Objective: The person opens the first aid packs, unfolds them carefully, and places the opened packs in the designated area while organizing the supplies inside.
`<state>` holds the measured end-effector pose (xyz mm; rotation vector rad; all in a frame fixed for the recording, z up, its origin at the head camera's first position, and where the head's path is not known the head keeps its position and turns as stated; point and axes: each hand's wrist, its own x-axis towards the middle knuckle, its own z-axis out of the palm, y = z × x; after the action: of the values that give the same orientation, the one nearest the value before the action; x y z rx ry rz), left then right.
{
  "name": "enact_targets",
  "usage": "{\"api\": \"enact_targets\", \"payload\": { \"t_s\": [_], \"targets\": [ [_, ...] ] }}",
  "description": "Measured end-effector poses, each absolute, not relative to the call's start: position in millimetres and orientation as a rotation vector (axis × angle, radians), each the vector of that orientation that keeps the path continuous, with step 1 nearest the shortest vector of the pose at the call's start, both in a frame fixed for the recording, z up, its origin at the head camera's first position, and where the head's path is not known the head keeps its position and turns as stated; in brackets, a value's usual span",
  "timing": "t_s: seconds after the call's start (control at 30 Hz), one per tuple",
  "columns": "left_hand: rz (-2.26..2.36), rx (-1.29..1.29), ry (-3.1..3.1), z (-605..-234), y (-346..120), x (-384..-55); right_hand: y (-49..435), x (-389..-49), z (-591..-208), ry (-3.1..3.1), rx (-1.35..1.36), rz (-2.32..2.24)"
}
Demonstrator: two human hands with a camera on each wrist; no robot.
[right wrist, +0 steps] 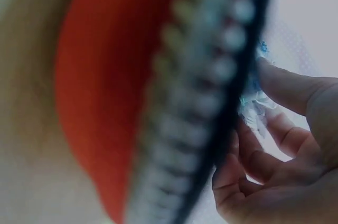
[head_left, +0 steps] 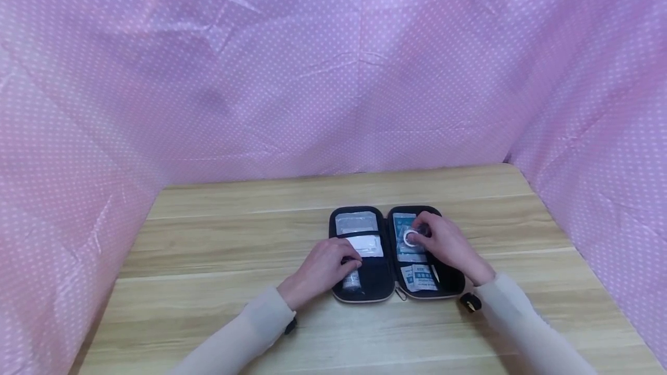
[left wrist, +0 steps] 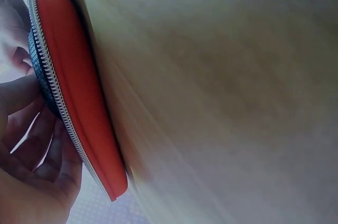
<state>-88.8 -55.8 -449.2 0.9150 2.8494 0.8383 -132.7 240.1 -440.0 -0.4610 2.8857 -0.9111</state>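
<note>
An unzipped first-aid case (head_left: 376, 274) lies spread flat, black inside and red outside. Over its left half, my left hand (head_left: 324, 262) pinches the top edge of a black mesh pocket (left wrist: 48, 89) between thumb and finger. A small white-labelled wrapped item (head_left: 351, 280) sits below that hand in the pocket. My right hand (head_left: 447, 240) is above the right half and pinches a white tape roll (head_left: 410, 238) in a clear wrapper. Behind the roll is a blue-green packet (head_left: 403, 221). The right wrist view shows the clear wrapper (right wrist: 254, 110) at the fingertips, partly hidden by the case's rim.
Small white-and-green sachets (head_left: 423, 278) fill the lower right pocket. Clear and white packets (head_left: 356, 223) sit under straps in the left half. A zipper pull (head_left: 400, 293) hangs at the front of the hinge. The wooden table (head_left: 234, 230) is backed by pink dotted cloth (head_left: 333, 74).
</note>
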Motion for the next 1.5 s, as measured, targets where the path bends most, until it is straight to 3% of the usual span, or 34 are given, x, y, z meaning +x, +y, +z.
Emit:
{"api": "enact_targets", "payload": {
  "t_s": [0.5,1.07,1.5],
  "targets": [
    [0.840,0.860,2.873,-448,-53,-88,224,-118,-424,2.847,-0.389,-1.194],
    [0.840,0.864,2.869,-450,-54,-90,196,-111,-429,2.713,-0.518,-1.400],
    [0.819,0.866,2.868,-449,-53,-90,175,-115,-431,2.792,-0.644,-1.251]
  ]
}}
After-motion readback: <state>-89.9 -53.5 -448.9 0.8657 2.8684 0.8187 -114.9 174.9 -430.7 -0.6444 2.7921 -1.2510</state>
